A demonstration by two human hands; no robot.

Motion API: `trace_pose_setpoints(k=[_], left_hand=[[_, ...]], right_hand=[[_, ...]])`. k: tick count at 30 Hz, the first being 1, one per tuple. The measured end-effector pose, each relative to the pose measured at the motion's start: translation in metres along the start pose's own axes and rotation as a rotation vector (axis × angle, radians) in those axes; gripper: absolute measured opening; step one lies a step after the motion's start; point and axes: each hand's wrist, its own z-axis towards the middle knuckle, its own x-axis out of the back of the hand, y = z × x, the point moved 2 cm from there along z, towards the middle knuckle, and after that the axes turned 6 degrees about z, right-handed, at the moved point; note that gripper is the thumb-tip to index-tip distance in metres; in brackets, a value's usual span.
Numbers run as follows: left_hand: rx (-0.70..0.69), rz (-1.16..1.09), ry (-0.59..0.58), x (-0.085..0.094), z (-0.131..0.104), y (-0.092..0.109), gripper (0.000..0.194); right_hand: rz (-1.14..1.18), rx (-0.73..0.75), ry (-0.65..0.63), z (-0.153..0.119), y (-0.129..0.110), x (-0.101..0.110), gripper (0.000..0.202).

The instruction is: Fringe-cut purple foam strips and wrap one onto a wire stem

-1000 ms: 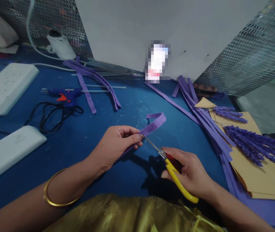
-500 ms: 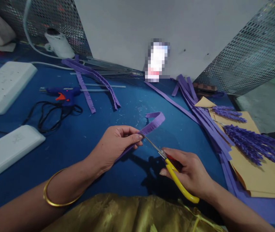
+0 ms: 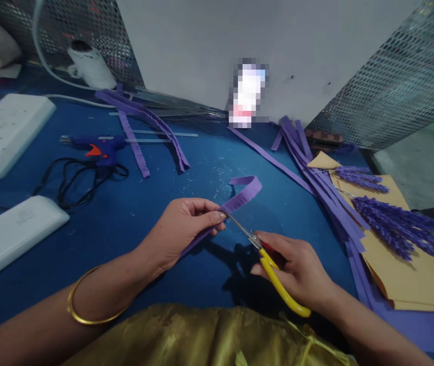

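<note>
Between the thumb and fingers of my left hand is pinched a purple paper strip. Its upper end is fringed with fine cuts and curls back over the blue table. The rest of the strip runs down beneath the palm. My right hand is wrapped round the yellow handles of a pair of scissors. Their blades point up and left, and the tip meets the strip's edge right beside my left thumb. Whether the blades are parted at the tip is too small to tell.
A blue glue gun with a coiled black cord and a white power strip lie left. Fringed strips sit behind. On the right are uncut purple strips and lavender-like stems on brown paper. A blurred phone leans on the wall.
Both hands keep almost the same place and hold. The scissor handles have shifted very slightly up and left. The view has moved a little.
</note>
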Motion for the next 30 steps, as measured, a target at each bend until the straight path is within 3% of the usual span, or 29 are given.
trace_pose_setpoints(k=[12, 21, 30], left_hand=[[-0.015, 0.037, 0.018, 0.0, -0.002, 0.001, 0.011], [0.101, -0.102, -0.104, 0.003, 0.002, 0.0, 0.012], [0.045, -0.022, -0.038, 0.001, -0.001, 0.001, 0.014]], right_hand=[[0.113, -0.052, -0.048, -0.001, 0.0, 0.0, 0.029], [0.516, -0.19, -0.169, 0.006, -0.006, 0.003, 0.029], [0.265, -0.161, -0.074, 0.001, 0.005, 0.001, 0.024]])
